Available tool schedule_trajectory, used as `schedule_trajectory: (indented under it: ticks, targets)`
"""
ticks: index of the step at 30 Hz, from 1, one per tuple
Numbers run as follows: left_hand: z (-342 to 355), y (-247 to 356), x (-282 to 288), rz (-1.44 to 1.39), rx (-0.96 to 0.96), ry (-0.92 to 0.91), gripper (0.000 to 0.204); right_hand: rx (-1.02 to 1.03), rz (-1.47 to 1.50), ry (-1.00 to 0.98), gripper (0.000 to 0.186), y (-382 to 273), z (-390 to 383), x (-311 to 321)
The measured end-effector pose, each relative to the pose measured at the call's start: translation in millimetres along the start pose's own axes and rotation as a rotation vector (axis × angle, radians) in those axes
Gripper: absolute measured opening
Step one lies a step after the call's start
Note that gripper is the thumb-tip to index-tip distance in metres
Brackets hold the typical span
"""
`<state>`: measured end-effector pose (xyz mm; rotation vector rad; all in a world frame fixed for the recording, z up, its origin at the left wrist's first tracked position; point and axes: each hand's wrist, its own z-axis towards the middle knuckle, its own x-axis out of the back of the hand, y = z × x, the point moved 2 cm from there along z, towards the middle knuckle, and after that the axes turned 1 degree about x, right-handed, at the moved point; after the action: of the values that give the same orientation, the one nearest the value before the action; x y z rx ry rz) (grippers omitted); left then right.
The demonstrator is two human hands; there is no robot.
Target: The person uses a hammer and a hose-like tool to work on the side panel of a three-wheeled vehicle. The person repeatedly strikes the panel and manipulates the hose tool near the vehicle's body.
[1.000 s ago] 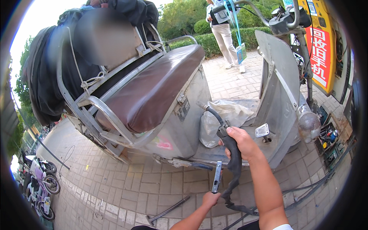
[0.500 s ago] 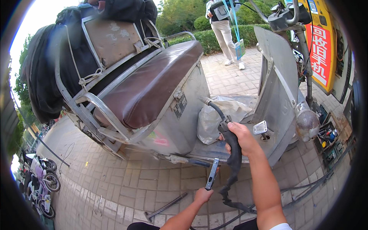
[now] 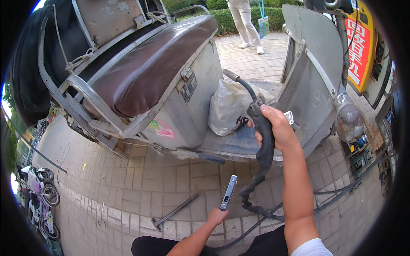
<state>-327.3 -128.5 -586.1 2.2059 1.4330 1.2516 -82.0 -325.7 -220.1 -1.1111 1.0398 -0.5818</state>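
Observation:
My right hand (image 3: 278,131) is closed around the black wrapped handle of a welding torch (image 3: 265,130). The torch's curved neck ends in a metal nozzle pointing up and left, in front of a whitish plastic bag. From the handle a tattered black cable sleeve hangs to the paving. Lower down, my left hand (image 3: 217,216) grips one end of a flat silver metal bar (image 3: 229,192) with a slot in it, its free end tilted up. A hammer (image 3: 176,212) lies on the bricks to the left of that hand.
A grey three-wheeler with a brown padded seat (image 3: 158,64) stands ahead. The plastic bag (image 3: 228,113) rests on its footboard (image 3: 222,147). Black cables (image 3: 341,192) cross the paving at right, near a tray of tools (image 3: 363,147). A person (image 3: 245,21) stands beyond; small bikes (image 3: 40,200) are at left.
The view has tipped downward, so the vehicle sits higher in the picture. Both hands keep their grips; the torch and the bar stay in them.

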Motion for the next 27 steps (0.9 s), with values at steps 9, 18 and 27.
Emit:
schedule_trajectory:
  ticks: [9,18,27]
  targets:
    - [14,5,25,-0.106,0.012,0.013,0.05,0.082,-0.104,0.091,0.035,-18,-18,-1]
    - [37,-23,39,0.055,-0.058,-0.338,0.052,0.037,-0.136,0.099,0.037,-14,-11,3]
    - [35,-38,53,-0.083,0.059,-0.265,0.059,0.054,-0.15,0.127,0.038,-15,-11,9]
